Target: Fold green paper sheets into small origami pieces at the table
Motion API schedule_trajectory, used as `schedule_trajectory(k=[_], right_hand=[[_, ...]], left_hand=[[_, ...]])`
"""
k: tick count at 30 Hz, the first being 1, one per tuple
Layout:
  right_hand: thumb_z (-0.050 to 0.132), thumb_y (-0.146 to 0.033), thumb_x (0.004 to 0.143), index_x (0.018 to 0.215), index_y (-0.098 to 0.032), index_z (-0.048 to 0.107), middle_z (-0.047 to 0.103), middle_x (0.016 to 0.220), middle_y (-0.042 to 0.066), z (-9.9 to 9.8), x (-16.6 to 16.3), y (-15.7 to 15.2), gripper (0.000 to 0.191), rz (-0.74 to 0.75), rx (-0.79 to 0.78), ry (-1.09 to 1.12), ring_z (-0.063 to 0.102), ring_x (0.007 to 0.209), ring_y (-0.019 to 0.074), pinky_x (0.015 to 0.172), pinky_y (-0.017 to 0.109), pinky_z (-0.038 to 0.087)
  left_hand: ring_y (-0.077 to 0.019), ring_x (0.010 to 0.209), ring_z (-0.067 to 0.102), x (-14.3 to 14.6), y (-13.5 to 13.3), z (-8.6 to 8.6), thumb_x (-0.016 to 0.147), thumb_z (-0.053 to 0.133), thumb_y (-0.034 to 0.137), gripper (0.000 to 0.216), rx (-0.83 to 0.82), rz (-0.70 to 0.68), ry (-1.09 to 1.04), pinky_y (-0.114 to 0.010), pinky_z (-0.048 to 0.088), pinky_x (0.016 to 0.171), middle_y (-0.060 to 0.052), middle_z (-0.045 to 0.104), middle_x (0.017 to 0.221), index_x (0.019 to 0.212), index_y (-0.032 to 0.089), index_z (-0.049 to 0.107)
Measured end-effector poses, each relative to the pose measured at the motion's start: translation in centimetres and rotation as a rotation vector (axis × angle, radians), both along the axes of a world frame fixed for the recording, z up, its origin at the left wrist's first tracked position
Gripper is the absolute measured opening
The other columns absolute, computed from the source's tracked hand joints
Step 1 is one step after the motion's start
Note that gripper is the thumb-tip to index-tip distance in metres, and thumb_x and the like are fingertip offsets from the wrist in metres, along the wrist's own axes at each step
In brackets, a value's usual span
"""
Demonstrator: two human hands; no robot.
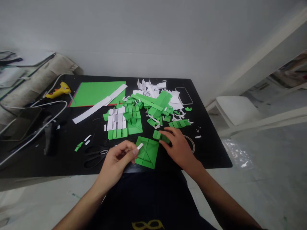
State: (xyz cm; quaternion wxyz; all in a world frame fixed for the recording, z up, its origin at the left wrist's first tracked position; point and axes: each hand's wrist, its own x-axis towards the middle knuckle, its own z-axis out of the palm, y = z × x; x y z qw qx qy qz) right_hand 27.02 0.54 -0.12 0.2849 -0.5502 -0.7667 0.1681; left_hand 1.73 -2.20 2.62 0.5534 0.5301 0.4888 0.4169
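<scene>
Between the thumb and fingers of my left hand [123, 155] is a small white paper strip [140, 146]. It juts over the near green paper square [146, 156], which lies creased and flat by the table's front edge. My right hand [178, 145] curls over a folded green paper strip [157, 135] just beyond that square, its fingers and thumb on either side. Part of this strip is hidden under the hand. Farther back, folded white strips [116, 118] and folded green strips [117, 133] stand in rows beside another green square [135, 127].
Black scissors [92, 158] lie left of my left hand. A tape roll [193, 145] sits by my right wrist. Paper scraps [158, 103] pile up behind, near a phone-shaped outline [184, 95]. Green sheets [96, 91] and a yellow glue gun [59, 90] are at back left.
</scene>
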Motion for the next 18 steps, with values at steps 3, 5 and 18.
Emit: schedule_trajectory(k=[3, 5, 18], right_hand=[[0.066, -0.016, 0.096, 0.127, -0.020, 0.075, 0.069, 0.128, 0.016, -1.0, 0.3, 0.6, 0.032, 0.021, -0.072, -0.040, 0.064, 0.122, 0.0361, 0.106, 0.059, 0.054], [0.065, -0.016, 0.097, 0.123, -0.021, 0.076, 0.071, 0.124, 0.015, -1.3, 0.4, 0.7, 0.029, 0.020, -0.075, -0.022, 0.065, 0.118, 0.0357, 0.104, 0.059, 0.054], [0.088, -0.046, 0.082, 0.107, -0.025, 0.081, 0.077, 0.108, 0.004, 1.6, -1.5, -1.3, 0.033, -0.012, -0.948, 1.281, 0.072, 0.102, 0.0232, 0.086, 0.039, 0.061]], left_hand=[[-0.0133, 0.062, 0.058, -0.2, 0.1, 0.0, 0.094, 0.072, 0.038, 0.023, 0.012, 0.019, -0.037, -0.025, 0.047, 0.062, 0.000, 0.063, 0.067, 0.081, 0.019, 0.071], [-0.0131, 0.063, 0.058, -0.2, 0.1, 0.0, 0.094, 0.072, 0.038, 0.022, 0.022, 0.034, -0.041, -0.025, 0.048, 0.063, 0.000, 0.064, 0.070, 0.083, 0.019, 0.071], [-0.0182, 0.097, 0.072, 2.2, 1.5, 0.0, 0.084, 0.084, 0.027, 0.032, 0.115, 0.119, -0.161, -0.028, 0.058, 0.080, -0.008, 0.077, 0.110, 0.108, 0.022, 0.063]])
